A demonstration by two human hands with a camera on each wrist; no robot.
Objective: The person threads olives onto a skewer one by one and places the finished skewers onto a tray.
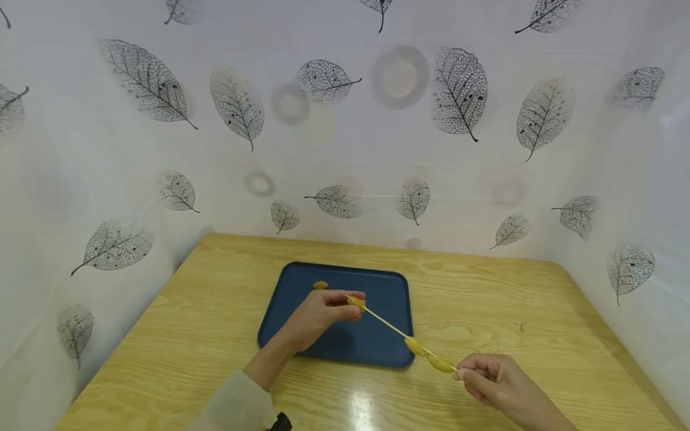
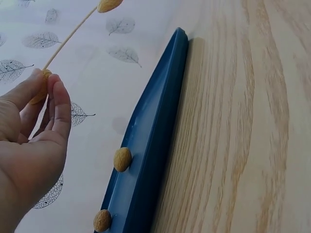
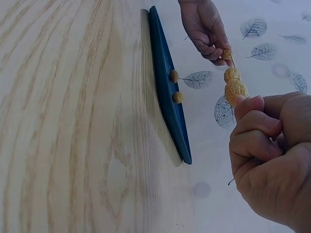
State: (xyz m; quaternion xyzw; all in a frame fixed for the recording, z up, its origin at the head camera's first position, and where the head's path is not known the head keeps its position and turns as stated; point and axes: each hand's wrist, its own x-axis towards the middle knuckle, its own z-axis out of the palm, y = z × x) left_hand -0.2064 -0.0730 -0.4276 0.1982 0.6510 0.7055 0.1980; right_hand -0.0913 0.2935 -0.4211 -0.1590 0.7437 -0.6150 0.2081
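Note:
My left hand (image 1: 320, 317) pinches a wrinkled yellow-brown oval piece (image 1: 356, 303) at the far end of a thin wooden skewer (image 1: 389, 326). Two more such pieces, one (image 1: 414, 346) beside the other (image 1: 441, 363), are threaded close together near the skewer's lower end. My right hand (image 1: 501, 386) grips that end between thumb and curled fingers. The skewer slants across the front right corner of a blue tray (image 1: 377, 353), held above it. In the left wrist view, two loose pieces, one upper (image 2: 122, 159) and one lower (image 2: 102, 221), lie on the tray.
The tray rests on a wooden table (image 1: 485, 299) with light grain. A white curtain (image 1: 356, 149) printed with dark leaves stands behind the table and along both sides. A black band (image 1: 280, 422) shows below the left sleeve (image 1: 237, 404).

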